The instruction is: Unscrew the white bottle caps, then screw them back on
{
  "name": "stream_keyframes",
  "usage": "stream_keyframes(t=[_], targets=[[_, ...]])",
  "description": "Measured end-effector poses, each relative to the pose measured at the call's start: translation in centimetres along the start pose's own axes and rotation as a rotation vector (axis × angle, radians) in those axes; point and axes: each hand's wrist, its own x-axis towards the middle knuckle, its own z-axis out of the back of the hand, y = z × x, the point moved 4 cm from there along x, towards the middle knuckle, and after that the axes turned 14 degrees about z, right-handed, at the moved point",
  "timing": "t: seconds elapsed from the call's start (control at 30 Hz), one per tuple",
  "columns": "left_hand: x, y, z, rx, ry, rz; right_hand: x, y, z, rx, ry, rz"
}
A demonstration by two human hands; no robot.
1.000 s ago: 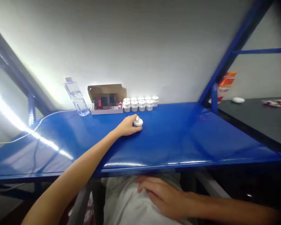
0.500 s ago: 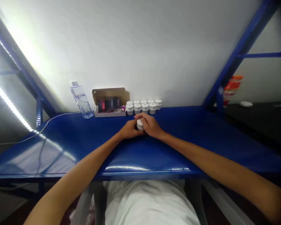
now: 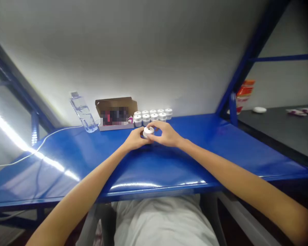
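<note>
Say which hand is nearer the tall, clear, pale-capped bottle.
Left. Left hand sits right of the bottle, holding a round white container; right hand is farther right, touching that container.

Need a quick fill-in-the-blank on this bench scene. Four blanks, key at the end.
1. The round container touched by both the left hand and the right hand is colored ____.
2. As the camera sees it, the clear bottle stands to the ____ of the open cardboard box.
3. The other round containers near the wall stand in ____ rows.
4. The tabletop is colored ____.

Missing words: white; left; two; blue.
</note>
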Motion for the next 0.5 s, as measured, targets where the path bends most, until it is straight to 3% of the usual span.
stream_keyframes(t=[0.13,0.23,0.5], targets=[[-0.2,-0.6,0.5,-0.334,0.09,0.108,-0.3,-2.2,0.3,0.22,-0.092,-0.202],[-0.4,-1.3,1.0,-0.499,0.119,0.145,-0.4,-3.2,0.6,0.352,-0.072,-0.277],[-0.7,-2.1,1.3,-0.367,0.155,0.073,-0.4,-3.4,1.1,0.433,-0.11,-0.346]])
